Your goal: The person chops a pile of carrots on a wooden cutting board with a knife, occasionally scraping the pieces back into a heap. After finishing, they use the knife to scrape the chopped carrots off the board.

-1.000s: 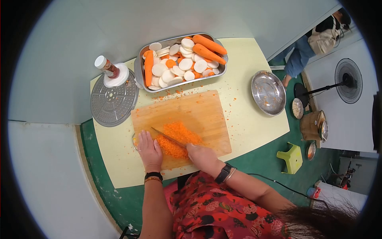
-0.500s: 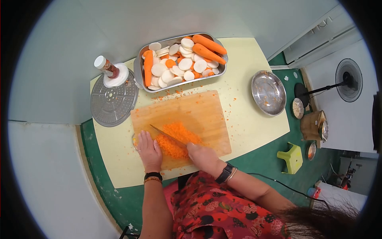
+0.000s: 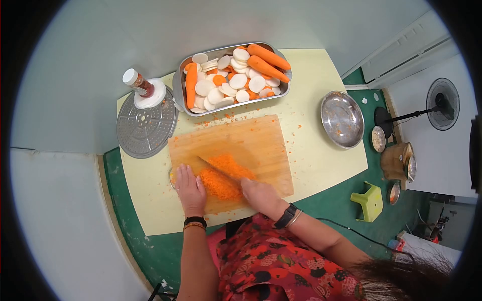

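Observation:
A wooden cutting board point(image 3: 266, 145) carries a pile of finely chopped carrot point(image 3: 218, 185). My right hand point(image 3: 261, 197) is closed round the handle of a knife point(image 3: 217, 168), whose blade lies across the pile and points to the upper left. Flat on the board's left edge rests my left hand point(image 3: 191, 193), its fingers stretched out beside the carrot. Behind the board stands a metal tray point(image 3: 235, 105) with white round slices point(image 3: 204, 88), carrot slices and several whole carrots point(image 3: 269, 56).
A metal bowl point(image 3: 342, 119) sits at the table's right. To the left are a perforated grey disc point(image 3: 145, 128) and a white-lidded jar point(image 3: 138, 83) on a white base. Beyond the table, a green stool point(image 3: 370, 201) and a fan point(image 3: 442, 104) stand on the floor.
The view has shifted slightly, moving the whole scene a little to the right. The hands, knife and carrot pile look nearly the same.

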A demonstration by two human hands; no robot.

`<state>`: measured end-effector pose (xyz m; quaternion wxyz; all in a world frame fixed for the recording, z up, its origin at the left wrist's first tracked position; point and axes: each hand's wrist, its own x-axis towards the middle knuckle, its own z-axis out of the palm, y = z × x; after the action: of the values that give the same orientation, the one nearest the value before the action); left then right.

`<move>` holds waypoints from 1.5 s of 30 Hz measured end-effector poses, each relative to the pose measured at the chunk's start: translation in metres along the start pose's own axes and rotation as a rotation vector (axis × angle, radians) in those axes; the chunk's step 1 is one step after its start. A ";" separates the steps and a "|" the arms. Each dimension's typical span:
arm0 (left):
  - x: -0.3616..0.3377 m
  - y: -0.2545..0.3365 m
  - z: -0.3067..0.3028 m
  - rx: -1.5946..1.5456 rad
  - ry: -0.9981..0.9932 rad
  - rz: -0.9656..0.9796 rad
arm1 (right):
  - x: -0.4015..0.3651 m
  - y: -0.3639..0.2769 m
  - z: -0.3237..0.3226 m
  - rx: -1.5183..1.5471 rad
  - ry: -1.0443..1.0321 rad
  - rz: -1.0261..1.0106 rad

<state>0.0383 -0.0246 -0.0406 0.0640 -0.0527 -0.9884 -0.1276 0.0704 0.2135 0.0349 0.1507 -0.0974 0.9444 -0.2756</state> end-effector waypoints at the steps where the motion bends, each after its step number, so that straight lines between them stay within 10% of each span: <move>1: 0.000 0.000 0.000 -0.008 0.006 0.005 | -0.001 -0.002 -0.004 0.007 0.003 0.002; 45: 0.001 0.000 0.000 -0.003 0.004 0.009 | 0.003 -0.003 -0.002 0.023 0.009 0.012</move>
<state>0.0377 -0.0242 -0.0406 0.0665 -0.0570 -0.9878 -0.1289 0.0676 0.2119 0.0375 0.1494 -0.0887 0.9424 -0.2858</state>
